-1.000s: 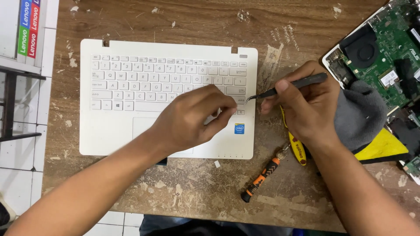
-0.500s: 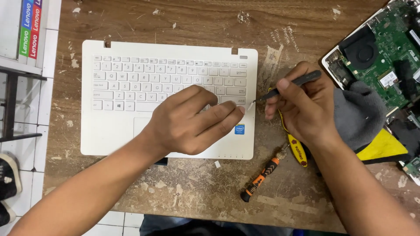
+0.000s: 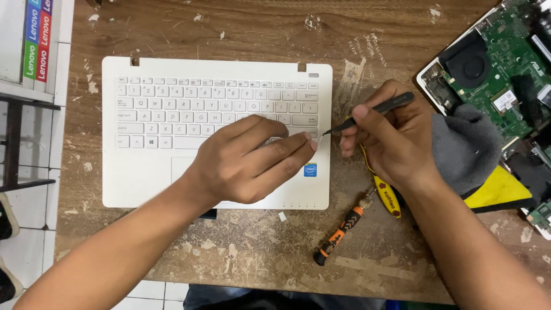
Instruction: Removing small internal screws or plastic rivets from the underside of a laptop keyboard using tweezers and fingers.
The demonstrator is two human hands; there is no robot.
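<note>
On the scarred wooden bench (image 3: 241, 34), our left hand (image 3: 247, 163) rests unclenched on the white laptop keyboard deck (image 3: 143, 178), hiding lower-right keys. Our right hand (image 3: 390, 140) pinches black tweezers (image 3: 367, 115); the tip meets the deck's right edge.

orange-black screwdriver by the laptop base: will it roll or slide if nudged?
The screwdriver lies loose on the rough, flaking wooden table, so it likely drags rather than slides. Its rounded handle looks apt to roll sideways. It appears small and stiff, probably light, easy for the right hand to lift.
</note>
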